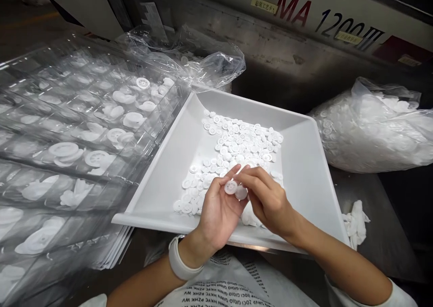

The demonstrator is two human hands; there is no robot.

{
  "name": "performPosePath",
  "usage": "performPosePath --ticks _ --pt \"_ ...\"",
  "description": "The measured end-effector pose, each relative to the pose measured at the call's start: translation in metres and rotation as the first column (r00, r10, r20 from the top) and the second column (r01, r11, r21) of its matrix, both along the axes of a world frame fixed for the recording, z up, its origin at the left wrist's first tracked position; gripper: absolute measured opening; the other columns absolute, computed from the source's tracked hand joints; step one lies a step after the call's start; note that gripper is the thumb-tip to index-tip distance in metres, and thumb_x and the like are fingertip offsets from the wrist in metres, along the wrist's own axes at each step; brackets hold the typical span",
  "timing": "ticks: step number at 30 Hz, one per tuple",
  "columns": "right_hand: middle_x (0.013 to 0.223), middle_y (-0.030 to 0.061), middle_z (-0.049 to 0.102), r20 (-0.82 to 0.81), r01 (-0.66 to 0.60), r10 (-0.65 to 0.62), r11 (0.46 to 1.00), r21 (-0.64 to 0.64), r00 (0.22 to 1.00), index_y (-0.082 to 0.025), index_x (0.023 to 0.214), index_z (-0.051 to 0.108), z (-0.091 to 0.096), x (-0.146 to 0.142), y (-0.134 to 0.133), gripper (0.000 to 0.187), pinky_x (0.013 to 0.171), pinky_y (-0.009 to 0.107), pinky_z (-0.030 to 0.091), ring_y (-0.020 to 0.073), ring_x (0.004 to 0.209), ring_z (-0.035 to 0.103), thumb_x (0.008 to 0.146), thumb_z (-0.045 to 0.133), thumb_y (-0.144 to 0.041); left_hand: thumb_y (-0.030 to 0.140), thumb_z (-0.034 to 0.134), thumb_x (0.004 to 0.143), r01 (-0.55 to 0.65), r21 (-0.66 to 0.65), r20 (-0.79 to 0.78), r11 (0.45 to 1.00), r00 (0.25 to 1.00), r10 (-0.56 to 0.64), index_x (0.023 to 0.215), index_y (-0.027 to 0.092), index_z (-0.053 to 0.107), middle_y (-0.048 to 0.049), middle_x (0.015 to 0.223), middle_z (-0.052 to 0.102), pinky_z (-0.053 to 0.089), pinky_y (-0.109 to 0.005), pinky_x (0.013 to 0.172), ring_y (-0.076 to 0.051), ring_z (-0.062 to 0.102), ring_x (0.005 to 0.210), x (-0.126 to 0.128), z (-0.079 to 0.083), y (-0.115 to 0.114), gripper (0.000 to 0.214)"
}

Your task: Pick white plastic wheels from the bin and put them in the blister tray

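Observation:
My left hand [219, 212] is turned palm up over the front of a white tray [301, 176], with a small white plastic disc [230, 188] held by its thumb and fingers. A second white disc [241, 192] lies right beside the first, at the fingertips of my right hand [267, 198]. The right fingers are bent and pressed together there; part of their grip is hidden. Below both hands, many loose white discs [241, 137] cover the bottom of the tray, some showing a ring of small holes.
On the left stand clear plastic compartment trays [135, 140] with white discs in their pockets. Behind the white tray lies a clear plastic bag [216, 67]. A full bag of white parts [379, 131] rests at the right, near a crumpled white cloth [356, 223]. A machine panel [304, 22] closes off the back.

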State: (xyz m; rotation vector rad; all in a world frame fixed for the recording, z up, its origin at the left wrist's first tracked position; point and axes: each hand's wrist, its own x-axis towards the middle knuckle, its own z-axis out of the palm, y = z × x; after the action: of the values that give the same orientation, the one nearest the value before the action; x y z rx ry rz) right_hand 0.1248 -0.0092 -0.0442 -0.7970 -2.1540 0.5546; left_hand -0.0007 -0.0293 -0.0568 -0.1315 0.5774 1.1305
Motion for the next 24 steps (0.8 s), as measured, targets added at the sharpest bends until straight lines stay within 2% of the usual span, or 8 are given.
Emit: performPosePath --ticks 4,6,9,12,16,21,24 --pt "0.097 0.0089 0.058 0.02 -0.028 0.028 0.999 -0.02 0.999 -0.017 0.12 0.053 -0.001 -0.011 -0.004 0.034 0.072 0.029 0.054 0.0159 0.087 0.059 0.092 0.039 -0.002 0.028 0.044 0.092 0.067 -0.007 0.032 0.998 0.997 -0.067 0.116 0.013 0.058 -0.0094 0.115 0.065 0.048 -0.026 0.094 -0.015 0.061 0.105 0.001 -0.005 0.0 0.032" --pt "0.097 0.0071 0.059 0.0 -0.006 0.006 0.999 -0.039 1.0 -0.02 0.12 0.052 -0.001 -0.011 -0.003 0.035 0.074 0.03 0.055 0.0157 0.089 0.06 0.093 0.039 -0.003 0.027 0.045 0.091 0.075 -0.006 0.051 0.997 0.996 -0.074 0.102 0.014 0.062 -0.006 0.099 0.067 0.05 -0.026 0.088 -0.013 0.063 0.093 0.001 -0.005 0.001 0.024" --pt "0.103 0.0059 0.058 -0.035 0.068 -0.071 0.994 -0.081 0.997 -0.025 0.125 0.046 0.0 -0.004 0.001 0.037 0.073 0.03 0.055 0.0149 0.092 0.06 0.095 0.034 -0.006 0.023 0.047 0.089 0.071 0.001 0.079 0.997 0.994 -0.071 0.084 0.016 0.06 -0.0003 0.078 0.061 0.052 -0.028 0.078 -0.01 0.059 0.072 0.001 -0.003 0.003 0.016" --pt "0.11 0.0074 0.058 0.024 0.101 -0.098 0.987 -0.127 0.995 -0.025 0.131 0.04 0.0 0.002 0.006 0.038 0.078 0.033 0.054 0.0154 0.096 0.06 0.098 0.031 -0.009 0.022 0.046 0.089 0.08 0.014 0.099 0.997 0.992 -0.081 0.086 0.015 0.061 -0.0017 0.085 0.063 0.052 -0.032 0.083 -0.012 0.06 0.079 0.0 0.001 0.004 0.016" --pt "0.118 0.0068 0.061 0.153 0.048 -0.03 0.992 -0.117 0.988 -0.025 0.134 0.04 0.0 0.006 0.008 0.04 0.097 0.045 0.043 0.0178 0.105 0.059 0.098 0.037 -0.01 0.02 0.045 0.09 0.084 0.032 0.114 0.996 0.99 -0.087 0.083 0.017 0.063 -0.0004 0.08 0.063 0.051 -0.027 0.088 -0.01 0.06 0.078 -0.001 0.003 0.003 0.02" --pt "0.12 0.0086 0.059 0.178 0.047 -0.031 0.995 -0.086 0.983 -0.023 0.138 0.035 0.001 0.015 0.011 0.042 0.094 0.043 0.046 0.0181 0.11 0.056 0.098 0.037 -0.01 0.018 0.046 0.088 0.058 0.051 0.119 0.997 0.991 -0.063 0.097 0.018 0.065 -0.0033 0.096 0.065 0.047 -0.03 0.099 -0.011 0.06 0.093 -0.002 0.002 0.002 0.021" --pt "0.123 0.0097 0.057 0.223 0.027 -0.008 0.996 -0.085 0.975 -0.023 0.135 0.039 0.003 0.02 0.015 0.039 0.098 0.044 0.045 0.02 0.117 0.053 0.098 0.039 -0.012 0.012 0.047 0.086 0.061 0.075 0.101 0.995 0.993 -0.069 0.102 0.018 0.064 -0.0034 0.098 0.063 0.043 -0.032 0.104 -0.011 0.058 0.097 -0.002 0.001 0.0 0.025"
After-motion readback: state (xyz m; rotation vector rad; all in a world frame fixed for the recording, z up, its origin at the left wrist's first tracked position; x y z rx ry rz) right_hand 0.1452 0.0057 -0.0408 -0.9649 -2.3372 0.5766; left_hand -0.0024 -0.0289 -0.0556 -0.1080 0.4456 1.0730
